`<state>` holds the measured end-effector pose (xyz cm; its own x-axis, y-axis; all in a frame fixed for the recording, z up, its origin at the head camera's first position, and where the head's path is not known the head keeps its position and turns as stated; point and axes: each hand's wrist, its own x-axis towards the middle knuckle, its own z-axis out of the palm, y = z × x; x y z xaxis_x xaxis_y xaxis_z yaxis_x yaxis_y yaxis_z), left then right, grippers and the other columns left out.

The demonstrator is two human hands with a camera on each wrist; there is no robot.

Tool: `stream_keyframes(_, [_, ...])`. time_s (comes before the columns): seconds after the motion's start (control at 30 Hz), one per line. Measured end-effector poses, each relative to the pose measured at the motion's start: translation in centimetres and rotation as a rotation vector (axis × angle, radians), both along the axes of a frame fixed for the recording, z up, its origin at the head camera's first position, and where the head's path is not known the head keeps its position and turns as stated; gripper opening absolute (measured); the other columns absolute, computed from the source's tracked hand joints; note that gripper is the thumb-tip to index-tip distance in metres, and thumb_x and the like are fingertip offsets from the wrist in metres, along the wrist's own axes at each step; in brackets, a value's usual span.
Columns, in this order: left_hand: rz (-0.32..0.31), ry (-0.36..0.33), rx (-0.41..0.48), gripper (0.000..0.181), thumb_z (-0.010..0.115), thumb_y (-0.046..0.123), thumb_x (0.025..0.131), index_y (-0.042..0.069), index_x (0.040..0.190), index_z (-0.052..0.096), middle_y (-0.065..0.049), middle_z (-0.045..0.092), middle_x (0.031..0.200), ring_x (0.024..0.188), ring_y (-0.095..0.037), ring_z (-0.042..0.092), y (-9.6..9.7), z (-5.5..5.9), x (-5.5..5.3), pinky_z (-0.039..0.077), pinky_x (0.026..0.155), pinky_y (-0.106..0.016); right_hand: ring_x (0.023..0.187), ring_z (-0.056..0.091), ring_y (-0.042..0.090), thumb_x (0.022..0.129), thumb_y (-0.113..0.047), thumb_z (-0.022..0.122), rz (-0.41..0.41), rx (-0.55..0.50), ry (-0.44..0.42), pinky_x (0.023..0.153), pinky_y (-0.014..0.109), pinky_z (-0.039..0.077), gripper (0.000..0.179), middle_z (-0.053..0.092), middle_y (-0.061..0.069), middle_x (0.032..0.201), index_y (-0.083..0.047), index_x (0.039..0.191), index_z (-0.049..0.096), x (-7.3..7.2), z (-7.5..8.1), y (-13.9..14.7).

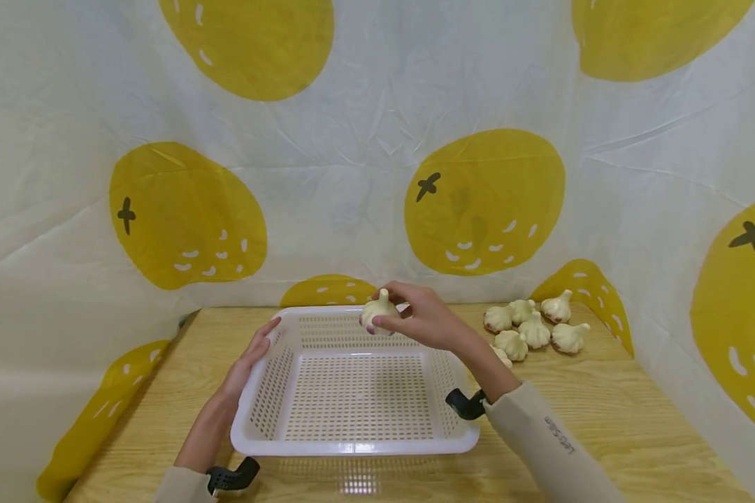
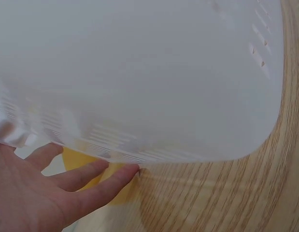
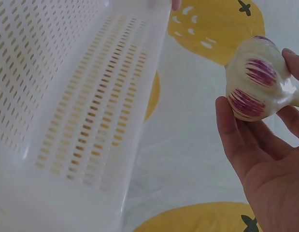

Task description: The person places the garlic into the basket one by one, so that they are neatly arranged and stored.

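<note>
Over the far part of a white perforated plastic basket [image 1: 355,447], my right hand [image 1: 424,318] pinches a garlic bulb [image 1: 377,314] between thumb and fingers. In the right wrist view this garlic bulb [image 3: 253,79] shows purple streaks on its cream skin, and its stem points right. My left hand [image 1: 245,363] lies along the outside of the basket's left side. The left wrist view has its fairly straight fingers [image 2: 98,191] touching the basket [image 2: 154,82] from outside. Nothing lies in the basket.
Several more garlic bulbs [image 1: 535,330] sit in a group at the back right of the wooden table [image 1: 604,419], with one partly hidden behind my right forearm. A white cloth [image 1: 346,209] with yellow fruit prints hangs behind the table and along its sides.
</note>
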<state>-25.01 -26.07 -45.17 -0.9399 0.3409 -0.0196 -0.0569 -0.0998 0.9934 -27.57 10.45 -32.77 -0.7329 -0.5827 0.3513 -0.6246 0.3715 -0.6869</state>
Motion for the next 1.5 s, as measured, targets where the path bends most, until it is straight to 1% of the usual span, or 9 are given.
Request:
stream_keyframes(0.23, [0.001,0.001,0.002,0.056,0.020,0.043,0.114,0.034,0.166,0.003,-0.011,0.011,0.172,0.143,-0.024,0.039,0.0,-0.1,0.0,0.041,0.106,-0.042,0.101,0.074,0.025,0.095,-0.022,0.077,-0.001,0.004,-0.009,0.075,0.026,0.060,0.027,0.071,0.007,0.113,-0.013,0.118,0.067,-0.4,-0.5,-1.0])
stream_keyframes(0.5, [0.003,-0.003,0.005,0.056,0.021,0.043,0.114,0.033,0.166,0.003,-0.012,0.012,0.170,0.140,-0.021,0.043,0.1,-0.2,0.3,0.043,0.106,-0.041,0.102,0.072,0.023,0.095,-0.022,0.076,0.026,0.008,-0.021,0.077,0.026,0.060,0.024,0.070,0.007,0.106,-0.012,0.113,0.064,-0.7,-1.1,-2.0])
stream_keyframes(0.63, [0.002,-0.004,-0.006,0.056,0.021,0.044,0.114,0.034,0.166,0.003,-0.011,0.011,0.171,0.141,-0.021,0.042,0.1,-0.3,0.3,0.042,0.107,-0.040,0.101,0.073,0.023,0.096,-0.024,0.075,0.044,0.012,-0.045,0.077,0.025,0.060,0.024,0.070,0.008,0.110,-0.012,0.113,0.064,-0.6,-1.2,-2.5])
stream_keyframes(0.77, [0.008,0.003,-0.019,0.056,0.021,0.044,0.113,0.035,0.166,0.004,-0.011,0.013,0.171,0.142,-0.024,0.040,0.0,-0.2,0.3,0.041,0.105,-0.041,0.106,0.071,0.023,0.096,-0.026,0.075,0.057,0.018,-0.063,0.078,0.025,0.060,0.025,0.071,0.007,0.122,-0.013,0.115,0.065,-0.8,-1.3,-3.2])
stream_keyframes(0.87, [0.008,0.009,-0.020,0.055,0.021,0.044,0.114,0.035,0.166,0.004,-0.010,0.013,0.171,0.142,-0.024,0.040,0.1,-0.2,0.2,0.041,0.105,-0.040,0.111,0.070,0.024,0.096,-0.025,0.075,0.056,0.026,-0.064,0.080,0.025,0.060,0.027,0.070,0.007,0.126,-0.014,0.119,0.065,-0.9,-1.4,-3.5])
stream_keyframes(1.03, [-0.006,0.019,-0.003,0.056,0.020,0.043,0.114,0.032,0.166,0.003,-0.012,0.011,0.170,0.141,-0.020,0.042,0.1,0.0,0.0,0.043,0.106,-0.038,0.115,0.068,0.027,0.097,-0.025,0.074,0.054,0.043,-0.058,0.080,0.025,0.060,0.031,0.070,0.009,0.117,-0.011,0.122,0.064,-1.0,-1.3,-4.0])
stream_keyframes(1.17, [-0.006,0.028,-0.011,0.056,0.020,0.042,0.114,0.032,0.166,0.002,-0.013,0.011,0.170,0.140,-0.021,0.042,0.0,0.1,0.1,0.043,0.105,-0.041,0.112,0.069,0.028,0.097,-0.026,0.074,0.069,0.061,-0.057,0.079,0.025,0.059,0.028,0.070,0.009,0.113,-0.011,0.118,0.063,-1.1,-1.2,-4.6])
stream_keyframes(1.3, [0.003,0.015,-0.017,0.056,0.020,0.042,0.114,0.033,0.166,0.002,-0.011,0.012,0.170,0.142,-0.024,0.040,-0.1,0.1,0.0,0.040,0.106,-0.043,0.111,0.068,0.025,0.097,-0.025,0.075,0.075,0.072,-0.063,0.079,0.024,0.059,0.024,0.070,0.008,0.111,-0.011,0.112,0.063,-1.2,-1.4,-5.3])
stream_keyframes(1.5, [-0.005,0.015,-0.005,0.056,0.020,0.042,0.114,0.032,0.166,0.002,-0.012,0.011,0.170,0.141,-0.021,0.042,-0.1,0.1,0.0,0.042,0.106,-0.041,0.109,0.068,0.023,0.096,-0.025,0.075,0.088,0.080,-0.061,0.078,0.024,0.058,0.024,0.071,0.008,0.110,-0.010,0.110,0.063,-1.4,-2.0,-6.3])
